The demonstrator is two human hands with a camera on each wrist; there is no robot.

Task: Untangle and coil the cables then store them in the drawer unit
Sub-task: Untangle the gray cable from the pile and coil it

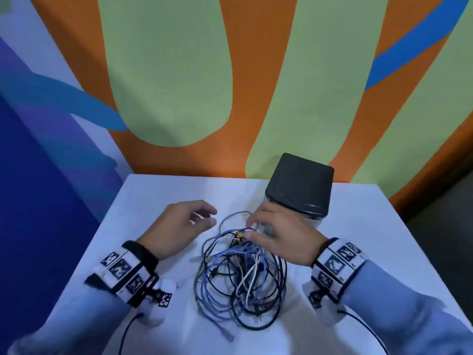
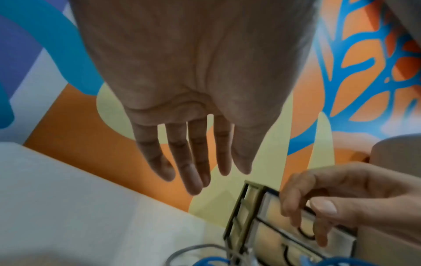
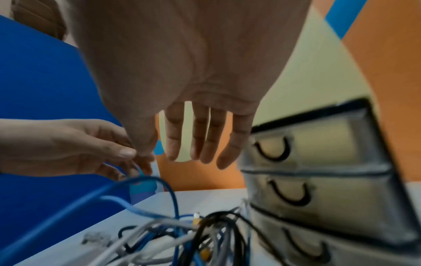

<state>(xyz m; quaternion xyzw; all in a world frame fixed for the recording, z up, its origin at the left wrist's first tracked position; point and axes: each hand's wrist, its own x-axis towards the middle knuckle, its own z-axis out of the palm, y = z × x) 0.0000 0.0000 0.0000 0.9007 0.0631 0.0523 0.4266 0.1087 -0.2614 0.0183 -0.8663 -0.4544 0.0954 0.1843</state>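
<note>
I see the tangle of cables (image 1: 240, 275) heaped in the middle of the white table (image 1: 143, 201), blue, black, grey and white strands looped through each other, with one connector end trailing toward the near edge. The drawer unit (image 1: 299, 185) stands just behind the heap, close to the far edge and the painted wall (image 1: 166, 73); its three clear drawers face me, all pushed in. My left hand (image 1: 179, 226) hovers beside the heap with fingers loosely spread, holding nothing. My right hand (image 1: 276, 234) sits at the top of the heap, in front of the drawers, fingers spread and relaxed; I cannot tell whether the fingertips touch a strand. Bare table lies to the left of the heap and to the right of the drawers. A blue panel (image 1: 30, 201) borders the left side.
</note>
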